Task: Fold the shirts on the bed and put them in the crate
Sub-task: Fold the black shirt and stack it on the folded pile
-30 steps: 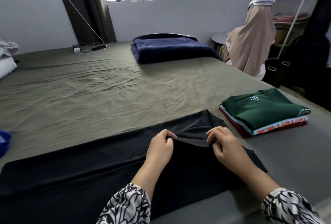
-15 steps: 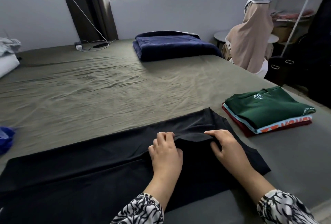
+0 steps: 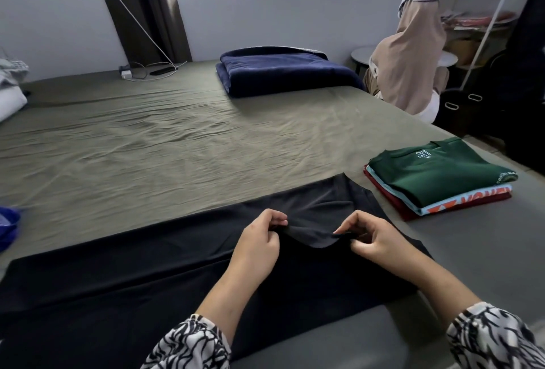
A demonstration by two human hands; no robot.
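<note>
A black shirt (image 3: 147, 286) lies spread flat across the lower half of the frame, running from the lower left edge to right of centre, on the near part of the bed (image 3: 177, 147). Both hands are on it at lower centre. The left hand (image 3: 259, 243) has its fingers curled, thumb and fingertips pinching a raised fold of the black cloth. The right hand (image 3: 374, 240) does the same just beside it, fingers bent and nipping the other end of that fold. Between the two hands the cloth stands up a little in a rounded lip, while the remainder lies flat. Patterned black-and-white sleeves (image 3: 188, 345) show at the bottom edge.

At centre right, well apart from the hands, sits a stack of folded shirts (image 3: 436, 176): a green one on top, a light blue one with orange lettering under it, and a dark red one lowest. No crate shows anywhere in the frame.

Farther up, at upper centre, a folded navy blanket (image 3: 283, 72) rests on the bed. A white charger (image 3: 126, 74) with its cable lies at the upper left of the bed. A person in a beige covering (image 3: 410, 64) sits at the upper right, beside the bed. A bit of blue cloth (image 3: 7, 227) pokes in at the left edge.
</note>
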